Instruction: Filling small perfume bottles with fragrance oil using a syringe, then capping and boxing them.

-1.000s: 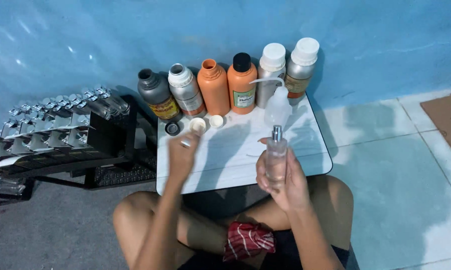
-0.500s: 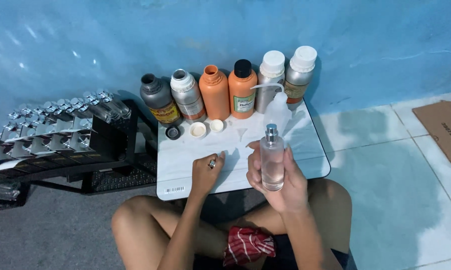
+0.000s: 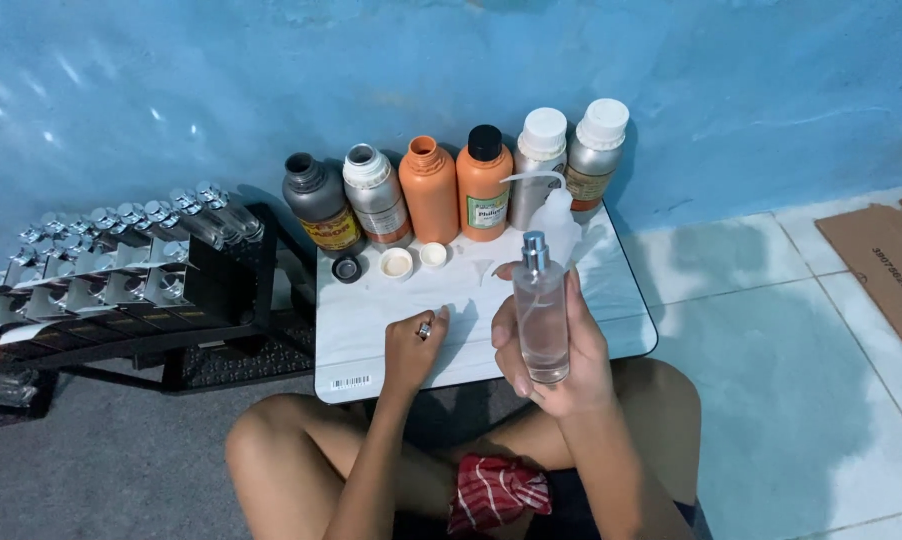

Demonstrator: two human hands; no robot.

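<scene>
Over the table's (image 3: 611, 300) front edge, near its right corner, we saw the right hand (image 3: 561, 350) clamped around a clear glass spray bottle (image 3: 541, 318), held upright and off the surface, its silver nozzle at the top. The fingers wrapped the bottle's left side and the thumb pressed its right. The left hand (image 3: 414, 345) rested on the table near the middle of the front edge, fingers curled together in a loose fist, a ring on one finger; whether it pinched anything small we could not tell.

Along the back edge stood a row: a grey bottle (image 3: 316, 202) at the left corner, a silver bottle (image 3: 375, 194), an open orange bottle (image 3: 429, 188), an orange bottle with a black cap (image 3: 483, 182), then two silver bottles with white caps (image 3: 569, 150) at the right corner. A squeeze bottle (image 3: 559, 215) with a bent spout stood just before them. Three loose caps (image 3: 395, 263) lay in front of the row's left half. Left of the table, a black rack (image 3: 121, 270) carried rows of empty spray bottles.
</scene>
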